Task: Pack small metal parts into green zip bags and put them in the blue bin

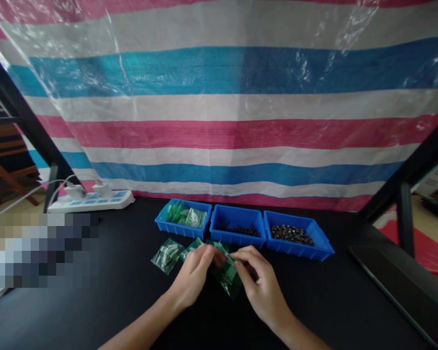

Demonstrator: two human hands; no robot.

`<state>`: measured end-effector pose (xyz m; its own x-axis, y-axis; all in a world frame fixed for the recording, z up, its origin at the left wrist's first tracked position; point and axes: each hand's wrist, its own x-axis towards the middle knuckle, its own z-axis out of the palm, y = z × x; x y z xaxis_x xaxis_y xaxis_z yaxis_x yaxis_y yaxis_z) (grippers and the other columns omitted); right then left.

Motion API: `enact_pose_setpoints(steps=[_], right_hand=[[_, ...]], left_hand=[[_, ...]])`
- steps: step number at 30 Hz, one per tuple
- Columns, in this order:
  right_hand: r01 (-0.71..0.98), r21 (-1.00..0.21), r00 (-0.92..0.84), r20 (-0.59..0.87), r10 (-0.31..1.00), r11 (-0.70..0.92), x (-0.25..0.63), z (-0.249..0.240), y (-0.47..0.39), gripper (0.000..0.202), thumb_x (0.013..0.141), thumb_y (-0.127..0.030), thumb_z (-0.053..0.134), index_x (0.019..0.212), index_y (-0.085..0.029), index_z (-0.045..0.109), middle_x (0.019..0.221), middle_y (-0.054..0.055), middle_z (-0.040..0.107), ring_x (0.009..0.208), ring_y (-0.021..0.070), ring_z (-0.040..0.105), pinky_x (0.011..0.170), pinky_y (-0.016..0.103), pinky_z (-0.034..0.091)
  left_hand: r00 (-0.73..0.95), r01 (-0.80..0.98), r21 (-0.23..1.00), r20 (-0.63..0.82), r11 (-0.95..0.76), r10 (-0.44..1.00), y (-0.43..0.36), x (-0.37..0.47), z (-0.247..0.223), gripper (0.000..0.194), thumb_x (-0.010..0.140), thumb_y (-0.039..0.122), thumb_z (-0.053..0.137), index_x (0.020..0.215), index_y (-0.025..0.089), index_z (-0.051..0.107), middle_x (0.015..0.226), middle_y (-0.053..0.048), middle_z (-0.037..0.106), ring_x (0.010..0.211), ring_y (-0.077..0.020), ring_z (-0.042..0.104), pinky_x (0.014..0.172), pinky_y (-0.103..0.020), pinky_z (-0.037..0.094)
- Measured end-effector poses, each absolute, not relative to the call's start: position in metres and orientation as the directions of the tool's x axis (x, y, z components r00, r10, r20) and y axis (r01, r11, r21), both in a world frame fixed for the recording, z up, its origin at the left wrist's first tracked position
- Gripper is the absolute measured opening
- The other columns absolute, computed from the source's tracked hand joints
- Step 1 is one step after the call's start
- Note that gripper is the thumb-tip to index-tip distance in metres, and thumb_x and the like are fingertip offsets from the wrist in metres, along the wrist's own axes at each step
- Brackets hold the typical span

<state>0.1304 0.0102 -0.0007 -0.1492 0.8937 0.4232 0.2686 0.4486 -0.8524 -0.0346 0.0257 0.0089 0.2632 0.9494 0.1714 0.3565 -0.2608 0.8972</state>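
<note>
Between my two hands is a clear green plastic bag [228, 278], its top edge pinched on both sides. My left hand [197, 274] grips the bag's left side, thumb and fingers together. On the right side, my right hand [255, 282] holds the bag's edge between thumb and fingertips. What lies inside this bag is hard to make out. To the left of my left hand, a small green bag with pale pieces [167, 255] lies flat on the black table. Another green bag [192, 247] lies just behind my left hand, partly covered by it.
Three blue bins stand in a row behind my hands. The left bin [182, 231] holds green and clear bags, the middle bin [237, 239] dark small screws, the right bin [295, 251] metallic small parts. A white power strip [95, 201] sits back left; a black slab [394, 287] lies right.
</note>
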Motion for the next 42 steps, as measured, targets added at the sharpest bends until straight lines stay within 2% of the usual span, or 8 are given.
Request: enact_pose_setpoints(steps=[7,11,14,18,24,29,36,42], right_hand=[[0.401,-0.700,-0.217,0.554,0.804,0.591,0.134,-0.004,0.011,0.024,0.081,-0.012,0.048,0.084,-0.026,0.068,0.097,0.006,0.056,0.091,0.0191,0.057,0.078,0.032,0.049],[0.490,-0.664,-0.190,0.551,0.813,0.565,0.132,-0.009,0.010,0.024,0.079,-0.011,0.048,0.079,-0.024,0.067,0.108,0.008,0.049,0.100,0.0224,0.053,0.082,0.036,0.048],[0.501,-0.718,-0.151,0.479,0.865,0.484,0.131,-0.010,0.011,0.018,0.079,-0.015,0.049,0.082,-0.022,0.065,0.105,0.010,0.047,0.101,0.0238,0.051,0.086,0.039,0.045],[0.415,-0.828,-0.157,0.342,0.926,0.377,0.132,-0.006,0.014,0.013,0.081,-0.025,0.051,0.083,-0.020,0.063,0.098,0.009,0.049,0.092,0.0219,0.052,0.075,0.034,0.049],[0.317,-0.896,-0.140,0.281,0.949,0.312,0.134,-0.001,0.014,0.033,0.087,-0.043,0.041,0.078,-0.019,0.063,0.098,0.008,0.049,0.088,0.0193,0.053,0.074,0.030,0.046],[0.290,-0.921,-0.136,0.230,0.964,0.261,0.133,0.000,0.016,0.029,0.086,-0.040,0.042,0.075,-0.019,0.059,0.092,0.006,0.051,0.079,0.0171,0.053,0.069,0.027,0.044],[0.302,-0.930,-0.199,0.153,0.968,0.209,0.136,-0.004,0.016,0.017,0.082,-0.027,0.046,0.072,-0.017,0.057,0.065,0.001,0.052,0.063,0.0154,0.050,0.056,0.025,0.040],[0.336,-0.896,-0.200,0.235,0.951,0.292,0.132,0.001,0.013,0.020,0.081,-0.022,0.048,0.062,-0.018,0.053,0.058,-0.001,0.052,0.053,0.0124,0.047,0.050,0.023,0.037]], left_hand=[[0.262,0.358,0.919,0.072,-0.166,0.962,0.031,-0.038,0.008,0.043,0.087,0.045,0.034,0.061,0.016,0.052,0.057,0.002,0.045,0.056,-0.0125,0.042,0.055,-0.024,0.033],[0.267,0.323,0.922,0.127,-0.213,0.955,0.033,-0.038,0.005,0.028,0.086,0.036,0.041,0.070,0.016,0.054,0.063,0.001,0.051,0.061,-0.0125,0.047,0.057,-0.022,0.036],[0.250,0.371,0.889,0.181,-0.267,0.951,0.032,-0.037,0.004,0.022,0.086,0.030,0.042,0.081,0.016,0.058,0.069,-0.001,0.057,0.064,-0.0135,0.051,0.059,-0.023,0.039],[0.264,0.454,0.796,0.310,-0.401,0.914,0.030,-0.036,0.002,0.015,0.083,0.022,0.048,0.084,0.017,0.062,0.075,-0.003,0.063,0.071,-0.0156,0.055,0.066,-0.026,0.042],[0.363,0.406,0.688,0.483,-0.602,0.797,0.032,-0.038,0.000,0.019,0.083,0.016,0.049,0.089,0.021,0.067,0.082,-0.005,0.066,0.082,-0.0164,0.057,0.075,-0.030,0.045],[0.416,0.397,0.616,0.540,-0.680,0.732,0.031,-0.037,-0.001,0.022,0.083,0.013,0.048,0.088,0.021,0.068,0.083,-0.006,0.065,0.083,-0.0166,0.056,0.075,-0.030,0.046],[0.453,0.428,0.663,0.432,-0.615,0.780,0.027,-0.036,-0.001,0.013,0.080,0.014,0.052,0.084,0.019,0.064,0.085,-0.005,0.058,0.081,-0.0149,0.053,0.074,-0.027,0.044],[0.433,0.447,0.734,0.322,-0.511,0.842,0.028,-0.036,0.004,0.022,0.088,0.027,0.043,0.076,0.016,0.058,0.078,-0.004,0.056,0.075,-0.0150,0.051,0.072,-0.028,0.040]])
